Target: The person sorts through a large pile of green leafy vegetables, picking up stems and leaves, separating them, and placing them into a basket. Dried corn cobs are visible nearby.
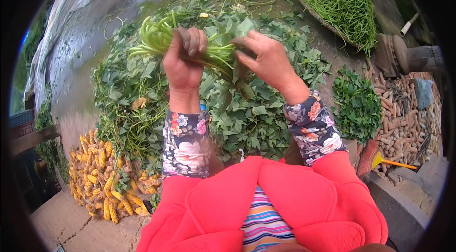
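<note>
My left hand [187, 47] is closed around a bunch of long green leaf stems [153, 40], thick curled ends poking out on its left. On the other side the stems run to broad green leaves [244, 27], some of them drooping below. Thumb and fingers of my right hand [262, 54] pinch the leafy end of the bunch, and the fingertips are partly hidden there. Beneath both hands spreads a large heap of leafy vines [245, 123], probably sweet potato.
A wide shallow basket [320, 20] heaped with trimmed green stems [338, 6] stands at the upper right. Yellow corn cobs [101, 180] lie lower left. On the right are a small leaf pile [358, 104], bare corncobs [399, 120] and a broom [374, 159].
</note>
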Available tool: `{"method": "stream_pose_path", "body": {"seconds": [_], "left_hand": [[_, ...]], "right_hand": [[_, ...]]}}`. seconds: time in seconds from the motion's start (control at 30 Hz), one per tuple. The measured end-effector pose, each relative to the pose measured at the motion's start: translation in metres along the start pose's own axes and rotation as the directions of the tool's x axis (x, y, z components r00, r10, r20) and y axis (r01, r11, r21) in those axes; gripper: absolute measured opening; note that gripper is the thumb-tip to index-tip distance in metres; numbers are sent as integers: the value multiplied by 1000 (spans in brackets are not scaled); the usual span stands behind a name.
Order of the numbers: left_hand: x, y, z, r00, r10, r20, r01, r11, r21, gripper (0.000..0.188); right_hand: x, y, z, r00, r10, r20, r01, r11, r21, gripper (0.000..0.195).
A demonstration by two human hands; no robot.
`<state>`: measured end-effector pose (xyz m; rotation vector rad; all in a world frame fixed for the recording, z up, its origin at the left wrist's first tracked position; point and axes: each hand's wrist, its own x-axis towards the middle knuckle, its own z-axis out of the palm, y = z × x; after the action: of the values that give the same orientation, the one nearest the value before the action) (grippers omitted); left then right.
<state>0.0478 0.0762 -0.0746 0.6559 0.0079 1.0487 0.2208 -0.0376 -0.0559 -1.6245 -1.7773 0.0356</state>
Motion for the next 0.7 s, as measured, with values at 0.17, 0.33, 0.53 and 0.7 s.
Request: {"method": "stream_pose_path", "body": {"seconds": [0.17, 0.33, 0.53, 0.7], "left_hand": [[-1, 4, -1, 1000, -12, -17, 13, 1000, 21, 42], [-2, 5, -3, 1000, -1, -20, 5, 979, 204, 42], [-4, -3, 1, 1000, -4, 30, -3, 974, 228, 42], [-3, -9, 6, 1000, 3, 31, -8, 986, 169, 43]], "right_hand": [[4, -5, -7, 999, 13, -32, -11, 999, 44, 23], [2, 0, -5, 995, -92, -40, 91, 996, -18, 21], [3, 1, -2, 995, 64, -73, -57, 994, 91, 14], [6, 6, -11, 887, 433, 160, -444, 705, 553, 22]]}}
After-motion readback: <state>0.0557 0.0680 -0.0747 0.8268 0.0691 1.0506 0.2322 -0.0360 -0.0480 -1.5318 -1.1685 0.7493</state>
